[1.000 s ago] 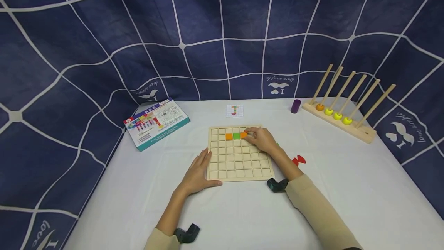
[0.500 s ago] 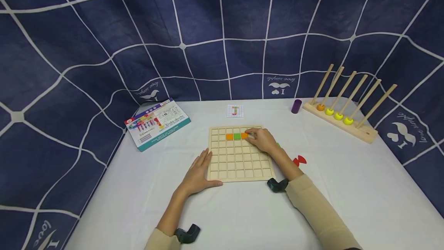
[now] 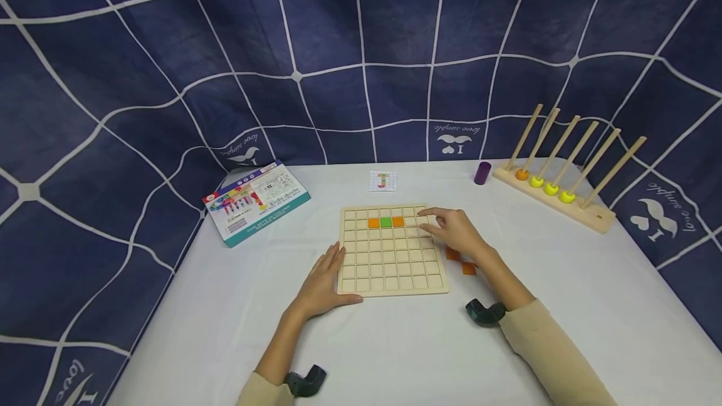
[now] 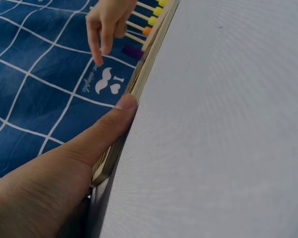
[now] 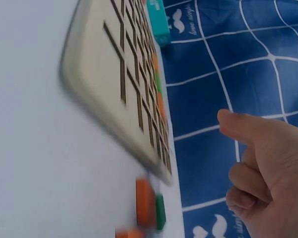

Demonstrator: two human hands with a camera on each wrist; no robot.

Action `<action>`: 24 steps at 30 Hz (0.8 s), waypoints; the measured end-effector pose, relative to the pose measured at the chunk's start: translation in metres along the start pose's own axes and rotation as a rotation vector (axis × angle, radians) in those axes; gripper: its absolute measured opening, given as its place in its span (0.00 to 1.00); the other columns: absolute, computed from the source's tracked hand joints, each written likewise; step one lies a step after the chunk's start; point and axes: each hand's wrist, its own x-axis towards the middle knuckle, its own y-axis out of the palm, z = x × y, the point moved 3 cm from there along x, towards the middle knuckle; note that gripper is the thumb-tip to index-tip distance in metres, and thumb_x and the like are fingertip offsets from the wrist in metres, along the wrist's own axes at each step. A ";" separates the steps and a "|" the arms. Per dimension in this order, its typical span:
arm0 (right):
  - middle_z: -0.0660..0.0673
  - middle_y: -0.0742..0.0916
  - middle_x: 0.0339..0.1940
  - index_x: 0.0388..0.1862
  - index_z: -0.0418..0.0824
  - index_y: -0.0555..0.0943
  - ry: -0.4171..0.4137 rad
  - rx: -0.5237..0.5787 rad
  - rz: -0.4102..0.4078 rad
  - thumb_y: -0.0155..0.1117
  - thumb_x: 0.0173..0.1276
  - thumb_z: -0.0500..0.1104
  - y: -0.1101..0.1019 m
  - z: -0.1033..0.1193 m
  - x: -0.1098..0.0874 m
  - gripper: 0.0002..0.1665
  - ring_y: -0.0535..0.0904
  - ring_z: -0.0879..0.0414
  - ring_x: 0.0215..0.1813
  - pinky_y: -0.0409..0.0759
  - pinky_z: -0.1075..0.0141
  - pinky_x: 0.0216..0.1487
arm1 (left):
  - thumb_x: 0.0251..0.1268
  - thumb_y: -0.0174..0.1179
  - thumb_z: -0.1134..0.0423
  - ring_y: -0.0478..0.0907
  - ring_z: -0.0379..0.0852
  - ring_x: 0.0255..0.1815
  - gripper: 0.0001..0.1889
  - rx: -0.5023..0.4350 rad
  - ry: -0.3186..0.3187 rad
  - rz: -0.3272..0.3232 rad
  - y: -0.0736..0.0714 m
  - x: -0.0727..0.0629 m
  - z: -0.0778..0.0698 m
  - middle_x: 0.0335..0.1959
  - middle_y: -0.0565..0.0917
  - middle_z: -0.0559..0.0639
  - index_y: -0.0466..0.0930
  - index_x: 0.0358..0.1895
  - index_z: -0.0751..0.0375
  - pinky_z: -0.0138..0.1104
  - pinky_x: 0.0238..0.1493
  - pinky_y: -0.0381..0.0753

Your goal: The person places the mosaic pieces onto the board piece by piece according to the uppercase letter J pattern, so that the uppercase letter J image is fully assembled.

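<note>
L hand (image 3: 321, 284): thumb & fingers apart, touching grid board (image 3: 390, 270) on its R. R hand (image 3: 458, 232): thumb/index apart; tile row (image 3: 386, 222) to its L, loose tiles (image 3: 453, 254) nr wrist.

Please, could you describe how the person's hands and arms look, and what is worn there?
The left hand and right hand are bare. Both sleeves are plain beige and stop short of the hands. A dark, bent device sits by each sleeve's end.

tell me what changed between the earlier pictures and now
The right hand let go of the right orange square tile on the pale wooden grid board and moved right, toward the board's right edge. That tile, the board and the left hand stayed put.
</note>
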 end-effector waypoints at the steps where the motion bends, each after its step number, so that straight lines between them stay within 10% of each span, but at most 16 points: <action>1: 0.54 0.61 0.09 0.49 0.43 0.82 0.002 -0.009 0.005 0.68 0.59 0.46 -0.004 -0.001 -0.004 0.19 0.51 0.63 0.13 0.55 0.70 0.14 | 0.36 0.63 0.28 0.39 0.48 0.73 0.63 0.002 0.000 0.000 0.000 0.000 0.000 0.74 0.46 0.55 0.48 0.72 0.65 0.41 0.70 0.42; 24: 0.57 0.62 0.08 0.43 0.44 0.85 0.109 -0.042 0.092 0.71 0.55 0.50 -0.019 -0.050 -0.071 0.18 0.55 0.65 0.12 0.54 0.71 0.13 | 0.37 0.64 0.29 0.39 0.47 0.73 0.62 0.009 0.007 0.004 0.000 0.001 0.002 0.74 0.46 0.55 0.48 0.72 0.65 0.40 0.70 0.41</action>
